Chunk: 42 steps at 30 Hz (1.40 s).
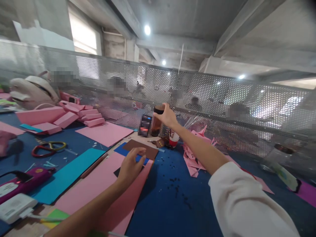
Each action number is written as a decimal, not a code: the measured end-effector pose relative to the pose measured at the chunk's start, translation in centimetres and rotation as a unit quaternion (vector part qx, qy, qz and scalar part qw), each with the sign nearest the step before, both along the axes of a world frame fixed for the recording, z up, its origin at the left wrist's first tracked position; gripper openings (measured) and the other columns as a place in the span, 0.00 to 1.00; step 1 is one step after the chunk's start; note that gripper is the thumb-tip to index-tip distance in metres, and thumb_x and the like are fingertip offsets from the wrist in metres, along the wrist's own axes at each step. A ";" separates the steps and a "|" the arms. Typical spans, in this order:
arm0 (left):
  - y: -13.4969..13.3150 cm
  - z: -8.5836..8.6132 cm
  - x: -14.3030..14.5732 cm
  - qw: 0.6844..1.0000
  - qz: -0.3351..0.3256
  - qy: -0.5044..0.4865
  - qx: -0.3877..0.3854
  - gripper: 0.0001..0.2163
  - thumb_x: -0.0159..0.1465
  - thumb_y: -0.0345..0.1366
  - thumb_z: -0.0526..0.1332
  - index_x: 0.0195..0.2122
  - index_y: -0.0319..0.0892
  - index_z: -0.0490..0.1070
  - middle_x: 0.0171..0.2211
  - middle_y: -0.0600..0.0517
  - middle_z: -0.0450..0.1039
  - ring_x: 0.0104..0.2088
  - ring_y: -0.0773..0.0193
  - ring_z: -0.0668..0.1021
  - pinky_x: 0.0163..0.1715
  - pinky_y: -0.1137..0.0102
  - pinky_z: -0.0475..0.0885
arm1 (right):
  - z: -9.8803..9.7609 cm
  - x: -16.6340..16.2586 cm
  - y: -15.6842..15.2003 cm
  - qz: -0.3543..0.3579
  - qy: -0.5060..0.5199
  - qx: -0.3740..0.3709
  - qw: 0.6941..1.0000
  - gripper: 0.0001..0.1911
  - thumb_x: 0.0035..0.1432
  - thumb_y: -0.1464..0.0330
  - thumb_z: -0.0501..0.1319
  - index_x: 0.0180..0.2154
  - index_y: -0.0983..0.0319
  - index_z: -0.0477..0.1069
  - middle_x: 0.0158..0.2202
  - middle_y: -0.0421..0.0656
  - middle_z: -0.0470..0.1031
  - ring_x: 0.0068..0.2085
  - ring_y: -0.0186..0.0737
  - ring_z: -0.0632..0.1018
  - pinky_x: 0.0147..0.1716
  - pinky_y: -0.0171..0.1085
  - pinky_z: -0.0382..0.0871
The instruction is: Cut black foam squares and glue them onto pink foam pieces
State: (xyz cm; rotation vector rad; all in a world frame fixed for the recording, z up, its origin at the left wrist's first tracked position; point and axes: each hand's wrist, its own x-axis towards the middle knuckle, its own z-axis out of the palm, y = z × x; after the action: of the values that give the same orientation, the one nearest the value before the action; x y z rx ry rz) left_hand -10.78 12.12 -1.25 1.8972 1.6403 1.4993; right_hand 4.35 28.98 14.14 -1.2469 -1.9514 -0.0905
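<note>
At the back of the table, my right hand (pixel 169 116) is wrapped round the dark top of an upright drink bottle (pixel 156 127) with brownish contents. A phone (pixel 144 125) with a lit screen leans just to the left of it. My left hand (pixel 131 167) hovers over or rests on stacked craft sheets, thumb and fingers apart and nothing visible in them. Under it lie a brown sheet (pixel 140 148), a blue sheet (pixel 120 150) and a large pink sheet (pixel 93 187). Whether the left fingertips touch the paper I cannot tell.
A perforated metal screen (pixel 217 115) stands behind the table. Scissors (pixel 49 148), a teal sheet (pixel 71 174) and a purple power strip (pixel 27 184) lie at left. Folded pink pieces (pixel 64 115), a red-and-white cup (pixel 173 140), pink scraps (pixel 195 154) and a clear jar (pixel 278 156) stand around.
</note>
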 end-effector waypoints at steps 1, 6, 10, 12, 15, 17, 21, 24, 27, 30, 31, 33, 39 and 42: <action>0.0 0.1 0.0 1.000 0.006 0.000 0.013 0.12 0.63 0.38 0.57 0.47 0.44 0.71 0.47 0.48 0.74 0.49 0.56 0.75 0.50 0.62 0.70 | 0.6 0.4 -0.9 0.012 -0.003 0.004 1.000 0.43 0.50 0.48 0.63 0.60 0.63 0.54 0.53 0.51 0.73 0.52 0.51 0.75 0.52 0.46 0.66; -0.4 1.7 0.4 0.999 0.025 -0.018 0.017 0.28 0.59 0.45 0.63 0.60 0.44 0.61 0.59 0.44 0.65 0.60 0.52 0.67 0.58 0.57 0.63 | 2.5 2.2 -7.1 0.119 0.018 -0.014 0.993 0.42 0.48 0.47 0.65 0.58 0.63 0.60 0.52 0.51 0.74 0.51 0.52 0.75 0.51 0.48 0.67; -2.1 3.4 1.4 0.998 0.003 -0.057 -0.020 0.39 0.53 0.47 0.68 0.63 0.45 0.54 0.61 0.41 0.63 0.61 0.47 0.66 0.57 0.54 0.63 | 2.1 3.0 -13.0 0.179 0.024 -0.060 0.982 0.39 0.48 0.47 0.65 0.56 0.61 0.65 0.52 0.50 0.74 0.52 0.51 0.75 0.51 0.46 0.67; -3.3 3.8 2.1 0.995 -0.039 -0.081 -0.043 0.39 0.51 0.47 0.70 0.62 0.46 0.55 0.55 0.43 0.70 0.55 0.47 0.73 0.52 0.55 0.68 | 1.5 3.2 -15.7 0.189 0.023 -0.078 0.979 0.37 0.47 0.48 0.65 0.56 0.59 0.66 0.51 0.48 0.75 0.50 0.50 0.76 0.49 0.46 0.69; -5.5 3.8 3.1 0.989 -0.074 -0.104 -0.071 0.35 0.50 0.45 0.70 0.58 0.45 0.60 0.46 0.45 0.76 0.47 0.49 0.78 0.47 0.57 0.72 | 0.7 3.6 -19.2 0.204 0.019 -0.080 0.976 0.35 0.50 0.50 0.65 0.56 0.57 0.64 0.51 0.44 0.75 0.49 0.47 0.76 0.48 0.45 0.69; -6.9 3.7 3.7 0.989 -0.066 -0.112 -0.075 0.32 0.50 0.45 0.70 0.55 0.44 0.63 0.44 0.46 0.77 0.45 0.49 0.79 0.45 0.58 0.73 | 0.6 3.9 -21.0 0.197 0.012 -0.081 0.977 0.35 0.51 0.51 0.64 0.57 0.57 0.62 0.51 0.45 0.74 0.48 0.47 0.76 0.46 0.45 0.69; -9.4 4.1 4.5 0.988 -0.064 -0.093 -0.103 0.30 0.49 0.44 0.70 0.51 0.44 0.64 0.42 0.48 0.77 0.43 0.50 0.79 0.42 0.59 0.74 | 1.0 4.3 -23.4 0.162 0.007 -0.127 0.979 0.38 0.47 0.43 0.63 0.53 0.58 0.63 0.46 0.47 0.75 0.45 0.49 0.77 0.41 0.46 0.70; -10.7 4.7 4.7 0.983 -0.089 -0.086 -0.132 0.29 0.50 0.43 0.70 0.52 0.44 0.63 0.43 0.48 0.77 0.43 0.50 0.80 0.41 0.60 0.75 | 1.3 4.6 -24.2 0.168 0.007 -0.126 0.978 0.36 0.48 0.42 0.62 0.49 0.59 0.63 0.43 0.46 0.75 0.42 0.48 0.77 0.39 0.45 0.70; -11.5 5.0 4.8 0.983 -0.100 -0.094 -0.125 0.28 0.50 0.40 0.70 0.51 0.44 0.63 0.44 0.48 0.77 0.44 0.51 0.79 0.41 0.61 0.75 | 1.0 5.0 -24.5 0.188 0.019 -0.113 0.976 0.32 0.49 0.44 0.64 0.47 0.58 0.63 0.42 0.45 0.75 0.41 0.46 0.76 0.38 0.45 0.70; -11.8 4.9 4.8 0.980 -0.109 -0.104 -0.127 0.26 0.50 0.39 0.69 0.49 0.43 0.64 0.43 0.47 0.78 0.44 0.49 0.80 0.40 0.61 0.76 | 0.5 5.3 -24.5 0.210 0.043 -0.102 0.971 0.32 0.48 0.46 0.66 0.47 0.58 0.63 0.42 0.45 0.74 0.42 0.46 0.76 0.40 0.45 0.70; -11.9 4.9 4.8 0.979 -0.117 -0.107 -0.129 0.27 0.50 0.38 0.69 0.50 0.43 0.64 0.43 0.47 0.78 0.44 0.49 0.80 0.39 0.61 0.77 | 0.4 5.4 -24.5 0.221 0.049 -0.100 0.969 0.31 0.48 0.47 0.66 0.47 0.58 0.63 0.43 0.45 0.73 0.43 0.46 0.76 0.41 0.45 0.70; -12.2 4.9 4.7 0.975 -0.140 -0.113 -0.128 0.28 0.50 0.38 0.69 0.52 0.44 0.63 0.43 0.47 0.78 0.44 0.48 0.80 0.40 0.59 0.77 | 0.5 5.5 -24.5 0.255 0.056 -0.100 0.960 0.31 0.49 0.48 0.67 0.48 0.58 0.63 0.44 0.45 0.73 0.44 0.45 0.75 0.44 0.45 0.70; -13.1 4.3 4.6 0.965 -0.197 -0.122 -0.122 0.30 0.49 0.37 0.70 0.54 0.44 0.64 0.37 0.50 0.79 0.40 0.49 0.81 0.37 0.60 0.78 | 2.4 6.4 -24.5 0.416 0.006 -0.153 0.896 0.30 0.51 0.55 0.69 0.52 0.58 0.65 0.48 0.42 0.73 0.47 0.41 0.74 0.48 0.41 0.69; -13.4 4.0 4.5 0.964 -0.205 -0.124 -0.119 0.28 0.49 0.37 0.70 0.52 0.44 0.66 0.36 0.50 0.79 0.36 0.51 0.81 0.34 0.61 0.78 | 3.2 7.0 -24.0 0.458 -0.015 -0.127 0.880 0.33 0.48 0.57 0.72 0.54 0.56 0.67 0.53 0.44 0.68 0.54 0.43 0.70 0.56 0.43 0.64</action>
State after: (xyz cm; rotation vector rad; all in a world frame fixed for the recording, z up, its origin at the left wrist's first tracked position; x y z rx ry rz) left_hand -6.27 -1.25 2.80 1.7040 1.1690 1.2458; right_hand 11.40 5.00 17.37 -0.3486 -2.4348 0.6458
